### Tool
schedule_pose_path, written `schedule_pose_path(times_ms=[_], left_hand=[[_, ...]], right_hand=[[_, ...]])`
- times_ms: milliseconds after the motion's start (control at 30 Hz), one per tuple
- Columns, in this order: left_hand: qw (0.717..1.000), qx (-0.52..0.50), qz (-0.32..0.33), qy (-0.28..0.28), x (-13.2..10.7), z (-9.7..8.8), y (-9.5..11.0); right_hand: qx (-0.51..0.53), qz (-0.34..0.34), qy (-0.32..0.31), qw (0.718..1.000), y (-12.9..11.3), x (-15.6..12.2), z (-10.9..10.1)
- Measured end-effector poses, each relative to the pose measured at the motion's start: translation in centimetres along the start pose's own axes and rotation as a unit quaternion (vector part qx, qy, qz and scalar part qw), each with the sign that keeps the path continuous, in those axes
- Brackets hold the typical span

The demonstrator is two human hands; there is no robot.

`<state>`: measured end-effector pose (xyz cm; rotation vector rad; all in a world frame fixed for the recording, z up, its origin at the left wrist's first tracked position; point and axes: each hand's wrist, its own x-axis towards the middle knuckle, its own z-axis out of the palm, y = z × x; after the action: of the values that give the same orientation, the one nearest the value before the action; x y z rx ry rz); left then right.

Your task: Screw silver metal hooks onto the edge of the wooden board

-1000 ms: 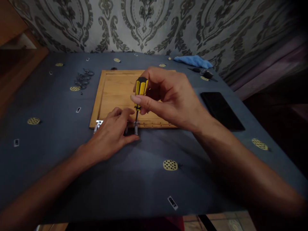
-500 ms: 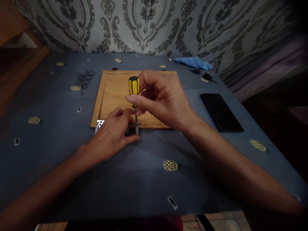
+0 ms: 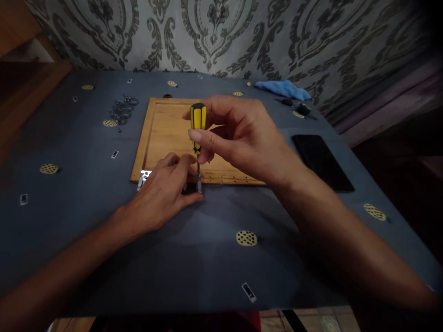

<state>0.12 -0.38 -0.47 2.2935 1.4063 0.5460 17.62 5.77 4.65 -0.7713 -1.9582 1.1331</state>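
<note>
My right hand is closed around a yellow and black screwdriver, held upright with its tip down at a small metal bracket at the near edge of a wooden board. My left hand lies on the cloth with its fingers curled over the bracket, pressing it against the board's edge. Another shiny metal piece shows just left of that hand, at the board's near left corner.
A dark blue cloth with yellow dots covers the table. Metal rings and small parts lie at the back left. A black phone lies at the right, a blue rag and dark tools at the back right. Patterned wall behind.
The screwdriver handle has shifted slightly left and then back while my right fingers regripped it. My left hand has stayed on the bracket.
</note>
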Motion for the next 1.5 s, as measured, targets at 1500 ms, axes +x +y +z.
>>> schedule_pose_path(times_ms=[1500], left_hand=[[1.000,0.003,-0.025,0.003,0.0,0.0,0.0]], right_hand=[[-0.105,-0.052,0.230,0.966,1.4,-2.8,0.9]])
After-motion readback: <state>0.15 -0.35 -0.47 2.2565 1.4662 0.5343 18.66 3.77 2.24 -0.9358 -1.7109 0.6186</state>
